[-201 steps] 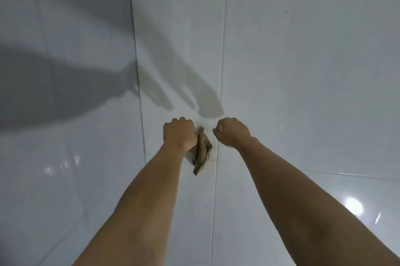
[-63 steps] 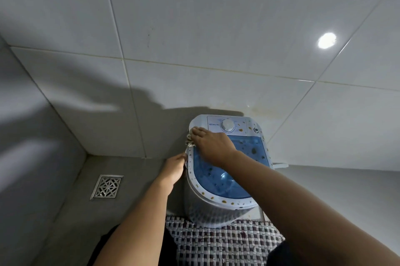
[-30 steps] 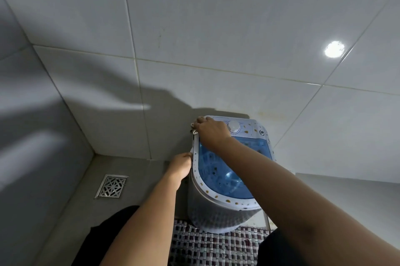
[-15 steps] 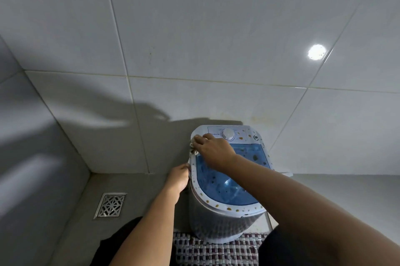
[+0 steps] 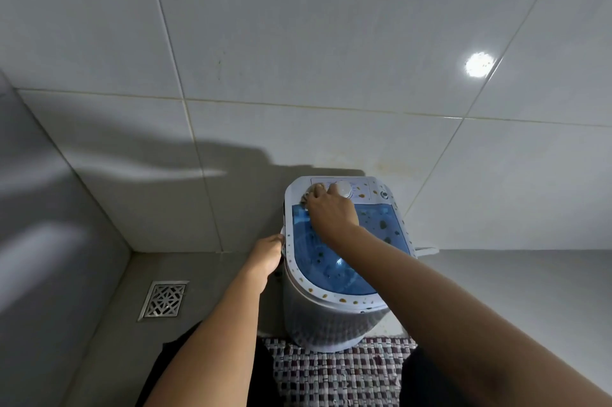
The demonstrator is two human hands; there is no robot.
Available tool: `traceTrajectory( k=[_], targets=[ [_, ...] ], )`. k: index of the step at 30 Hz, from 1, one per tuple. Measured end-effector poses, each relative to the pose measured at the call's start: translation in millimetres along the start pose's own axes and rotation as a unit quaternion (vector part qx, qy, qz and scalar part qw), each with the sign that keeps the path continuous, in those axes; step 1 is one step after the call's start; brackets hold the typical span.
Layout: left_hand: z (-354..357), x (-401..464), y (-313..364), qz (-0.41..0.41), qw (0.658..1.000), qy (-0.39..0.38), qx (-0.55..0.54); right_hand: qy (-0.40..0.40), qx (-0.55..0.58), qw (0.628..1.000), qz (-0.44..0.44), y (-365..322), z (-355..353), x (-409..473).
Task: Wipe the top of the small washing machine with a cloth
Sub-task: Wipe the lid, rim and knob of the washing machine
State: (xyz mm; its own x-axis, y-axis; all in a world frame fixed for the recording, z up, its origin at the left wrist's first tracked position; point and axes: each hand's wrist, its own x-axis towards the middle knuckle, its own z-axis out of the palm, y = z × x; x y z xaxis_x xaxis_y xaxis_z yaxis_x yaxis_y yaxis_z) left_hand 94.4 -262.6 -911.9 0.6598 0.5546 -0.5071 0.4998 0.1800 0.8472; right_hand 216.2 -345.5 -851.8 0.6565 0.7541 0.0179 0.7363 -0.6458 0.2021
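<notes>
Washing machine (image 5: 334,310) behind mat (image 5: 337,373)

big shiny white wall tiles (image 5: 298,42) fill the top, with thin lines between them. a round bright spot of light (image 5: 479,64) shines on one tile at the right. a dark shadow (image 5: 212,174) lies across the lower tiles. a square silver floor drain (image 5: 164,300) with a star pattern sits in the grey floor (image 5: 198,267) at the left. a woven checked mat (image 5: 334,373), red and white, lies at the bottom.
</notes>
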Motion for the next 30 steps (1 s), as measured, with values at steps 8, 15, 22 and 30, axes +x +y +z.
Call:
traceTrajectory(
  k=[8,15,22,30],
  targets=[
    [1,-2,1,-0.007,1.000,-0.001,0.007,-0.024,-0.026,0.999,-0.039,11,-12,20],
    [4,-10,4,-0.019,1.000,0.009,0.013,-0.039,0.001,0.999,0.024,60,-25,62],
    [4,-6,3,-0.012,1.000,0.004,0.011,-0.053,0.018,0.995,0.083,122,-12,56],
    [6,-6,1,-0.014,1.000,0.012,-0.004,-0.041,0.074,0.995,0.055,102,-2,61]
  ],
)
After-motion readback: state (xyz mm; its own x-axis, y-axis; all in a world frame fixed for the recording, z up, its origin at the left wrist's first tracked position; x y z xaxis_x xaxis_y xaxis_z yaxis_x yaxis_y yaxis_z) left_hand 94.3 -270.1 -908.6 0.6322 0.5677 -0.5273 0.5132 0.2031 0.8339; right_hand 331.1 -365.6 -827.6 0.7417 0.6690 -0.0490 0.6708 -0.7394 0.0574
